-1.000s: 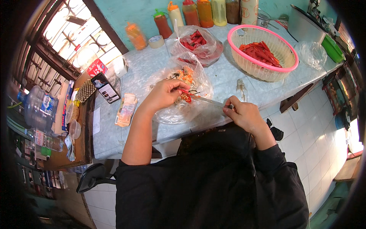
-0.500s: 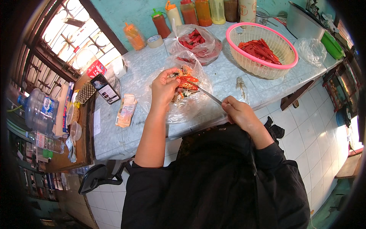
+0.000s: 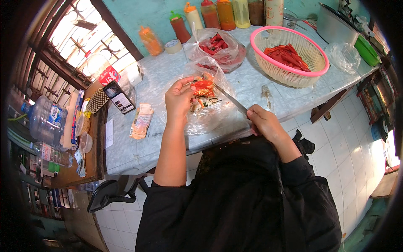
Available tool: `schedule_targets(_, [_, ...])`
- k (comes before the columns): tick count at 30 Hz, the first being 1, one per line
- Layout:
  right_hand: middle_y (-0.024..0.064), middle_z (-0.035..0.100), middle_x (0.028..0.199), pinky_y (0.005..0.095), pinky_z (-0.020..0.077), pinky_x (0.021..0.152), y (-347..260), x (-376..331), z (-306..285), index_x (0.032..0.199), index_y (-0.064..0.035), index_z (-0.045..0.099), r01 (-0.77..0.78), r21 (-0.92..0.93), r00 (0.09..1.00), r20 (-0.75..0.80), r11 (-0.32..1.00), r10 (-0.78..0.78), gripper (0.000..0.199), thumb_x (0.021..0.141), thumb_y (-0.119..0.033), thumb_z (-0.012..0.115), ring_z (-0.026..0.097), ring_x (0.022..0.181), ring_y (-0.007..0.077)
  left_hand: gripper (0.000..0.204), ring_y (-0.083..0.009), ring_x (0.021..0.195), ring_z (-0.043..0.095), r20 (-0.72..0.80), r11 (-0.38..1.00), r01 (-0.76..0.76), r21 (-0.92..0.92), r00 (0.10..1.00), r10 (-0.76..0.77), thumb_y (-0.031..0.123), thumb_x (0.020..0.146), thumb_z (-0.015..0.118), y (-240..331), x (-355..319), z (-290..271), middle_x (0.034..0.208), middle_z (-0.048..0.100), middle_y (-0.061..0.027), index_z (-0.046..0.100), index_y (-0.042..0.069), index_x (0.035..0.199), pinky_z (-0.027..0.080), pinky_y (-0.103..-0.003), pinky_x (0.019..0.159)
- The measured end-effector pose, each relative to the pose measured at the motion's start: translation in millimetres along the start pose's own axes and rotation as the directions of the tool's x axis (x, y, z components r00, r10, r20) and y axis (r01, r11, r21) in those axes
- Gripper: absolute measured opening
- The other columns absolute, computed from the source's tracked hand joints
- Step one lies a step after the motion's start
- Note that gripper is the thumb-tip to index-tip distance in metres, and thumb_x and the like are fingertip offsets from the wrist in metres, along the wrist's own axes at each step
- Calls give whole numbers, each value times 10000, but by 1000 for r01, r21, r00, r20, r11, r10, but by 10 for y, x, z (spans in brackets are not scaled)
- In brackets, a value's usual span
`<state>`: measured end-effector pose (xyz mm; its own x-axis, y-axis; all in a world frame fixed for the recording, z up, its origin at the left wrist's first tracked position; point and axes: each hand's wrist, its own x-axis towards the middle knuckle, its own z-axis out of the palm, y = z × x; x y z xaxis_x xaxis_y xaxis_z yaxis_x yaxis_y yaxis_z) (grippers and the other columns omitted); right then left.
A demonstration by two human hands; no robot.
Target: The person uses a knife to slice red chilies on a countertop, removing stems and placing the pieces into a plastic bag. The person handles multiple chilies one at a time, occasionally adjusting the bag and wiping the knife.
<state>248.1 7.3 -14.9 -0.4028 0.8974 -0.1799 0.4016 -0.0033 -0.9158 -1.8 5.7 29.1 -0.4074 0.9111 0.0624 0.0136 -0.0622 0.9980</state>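
Observation:
My left hand (image 3: 179, 97) pinches a split red chili pepper (image 3: 204, 87), its cut inside with pale seeds showing. My right hand (image 3: 262, 119) is wrapped round the handle of a knife (image 3: 235, 103), whose tip reaches the chili's right end. Beneath them a clear plastic bag (image 3: 203, 122) lies spread on the table, with seeds, stems and chili scraps (image 3: 205, 103) on it. Farther back, a clear bag of whole red chilies (image 3: 215, 44) stands. To the right, a cream basket with a pink rim (image 3: 289, 52) holds many red chilies (image 3: 287, 56).
Sauce bottles (image 3: 210, 14) line the wall at the back, near a tape roll (image 3: 173, 46). A phone (image 3: 119, 97) leans at the left, beside a bundle of banknotes (image 3: 142, 121). A large metal pot (image 3: 336, 24) and a green tray (image 3: 366, 49) sit far right.
The knife tip has moved up and left, from the chili's lower right side to its upper right end. Both hands keep their holds.

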Motion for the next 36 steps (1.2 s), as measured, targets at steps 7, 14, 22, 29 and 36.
schedule_targets(7, [156, 585, 688, 383, 442, 661, -60, -98, 26, 965, -72, 547, 86, -202, 995, -38, 976, -95, 293, 914, -344, 452, 593, 713, 324, 185, -77, 696, 569, -70, 990, -137, -31, 988, 134, -5, 857, 546, -125, 90, -13, 866, 638, -47, 616, 13, 1028, 470, -205, 573])
schedule_targets(14, [195, 597, 754, 416, 439, 685, -62, -186, -28, 935, -71, 563, 96, -243, 994, -28, 965, -106, 281, 900, -334, 472, 581, 775, 378, 126, -128, 672, 570, -64, 821, -390, 417, 888, 454, -44, 817, 551, -142, -60, -353, 780, 574, -62, 644, 21, 871, 485, -239, 593])
schedule_targets(22, [212, 602, 755, 458, 441, 670, -254, -304, 180, 896, -63, 569, 191, -368, 981, 97, 910, -167, 272, 889, -319, 477, 577, 768, 408, 233, -136, 600, 509, -184, 733, -267, 626, 863, 471, 2, 730, 619, -576, -221, -639, 764, 560, -53, 630, 74, 952, 421, -274, 553])
schedule_targets(29, [203, 608, 753, 472, 449, 669, -310, -240, 214, 884, -69, 585, 223, -441, 975, 92, 869, -204, 289, 891, -331, 463, 581, 761, 403, 267, -63, 623, 472, -290, 897, -206, 392, 897, 333, -2, 745, 618, -475, -346, -469, 765, 550, -10, 596, 29, 1010, 387, -208, 564])
schedule_targets(36, [176, 627, 762, 467, 463, 665, -388, -234, 150, 908, -90, 614, 140, -622, 980, -25, 770, -199, 298, 890, -335, 446, 600, 758, 384, 349, -75, 572, 502, -271, 988, -85, 130, 955, 118, -21, 753, 610, -456, -299, -124, 738, 541, -12, 541, 28, 1092, 399, -217, 406])
